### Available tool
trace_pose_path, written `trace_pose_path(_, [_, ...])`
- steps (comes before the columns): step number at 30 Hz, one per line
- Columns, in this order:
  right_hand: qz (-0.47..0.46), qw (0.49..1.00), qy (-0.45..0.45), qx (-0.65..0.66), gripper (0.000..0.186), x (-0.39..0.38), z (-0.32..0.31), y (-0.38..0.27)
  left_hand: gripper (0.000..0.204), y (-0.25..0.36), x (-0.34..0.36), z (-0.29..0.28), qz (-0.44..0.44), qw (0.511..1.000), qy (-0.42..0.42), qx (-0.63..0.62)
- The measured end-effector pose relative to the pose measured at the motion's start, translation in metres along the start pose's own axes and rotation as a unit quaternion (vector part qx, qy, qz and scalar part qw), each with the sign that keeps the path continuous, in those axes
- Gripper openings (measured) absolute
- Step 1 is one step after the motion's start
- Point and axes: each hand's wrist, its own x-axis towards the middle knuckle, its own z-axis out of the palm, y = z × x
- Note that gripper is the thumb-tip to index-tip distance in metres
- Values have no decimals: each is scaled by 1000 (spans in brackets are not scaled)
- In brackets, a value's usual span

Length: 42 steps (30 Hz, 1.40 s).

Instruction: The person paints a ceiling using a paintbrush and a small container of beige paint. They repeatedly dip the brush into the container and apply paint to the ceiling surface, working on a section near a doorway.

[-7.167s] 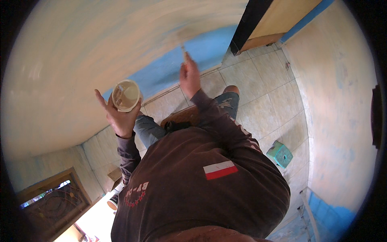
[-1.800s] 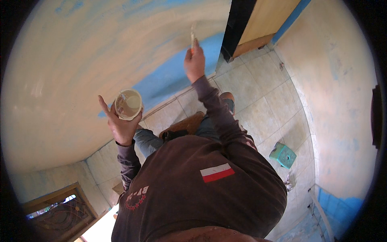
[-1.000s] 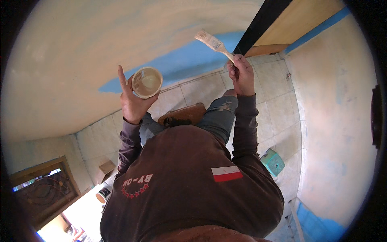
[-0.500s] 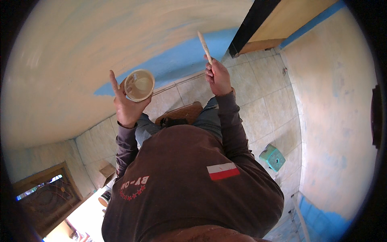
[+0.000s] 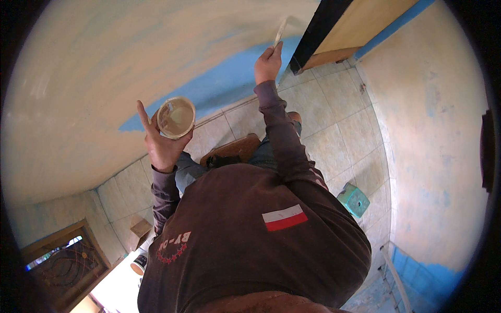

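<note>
My left hand (image 5: 162, 146) grips a pale round plastic tub (image 5: 176, 117) with cream-coloured paint inside, its little finger raised clear of the rim. My right hand (image 5: 268, 65) is closed on a paintbrush (image 5: 278, 36), seen edge-on and raised to the upper part of the wall (image 5: 104, 94) ahead. Its tip appears to touch the wall, though this is hard to tell. The wall is streaked cream over blue, with a bright blue patch (image 5: 219, 88) along its lower part.
A wooden doorway (image 5: 344, 31) stands at the upper right, beside a cream wall (image 5: 428, 130). On the tiled floor (image 5: 349, 130) are a teal stool (image 5: 354, 200) and a wooden board (image 5: 235, 147) between my legs. A bucket (image 5: 139, 265) and ornamented window (image 5: 65, 253) show at lower left.
My right hand has lifted the brush forward toward the upper wall, away from where it was held out a second ago. The tub in my left hand sits slightly lower and further left.
</note>
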Motion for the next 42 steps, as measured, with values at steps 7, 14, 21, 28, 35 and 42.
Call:
trace_pose_path(7, [-17,993,119,10,51,52,7,24,132,-4,-5,3,-2,999,23,30])
trace_pose_path(14, [-40,989,130,-52,44,109,-3,72,130,-14,-6,3,-16,998,29,45])
trace_pose_path(21, [-68,994,67,-60,46,98,11,82,131,-11,-3,5,-10,998,29,50])
trace_pose_path(28, [-82,996,13,-25,50,9,37,27,132,-8,-2,4,-5,999,22,38])
trace_pose_path(35, [10,993,-118,19,57,-34,37,-22,131,-4,-2,4,-14,999,25,32])
trace_pose_path(42, [-37,992,-108,58,50,-69,44,-42,131,-3,-4,3,-21,998,28,44])
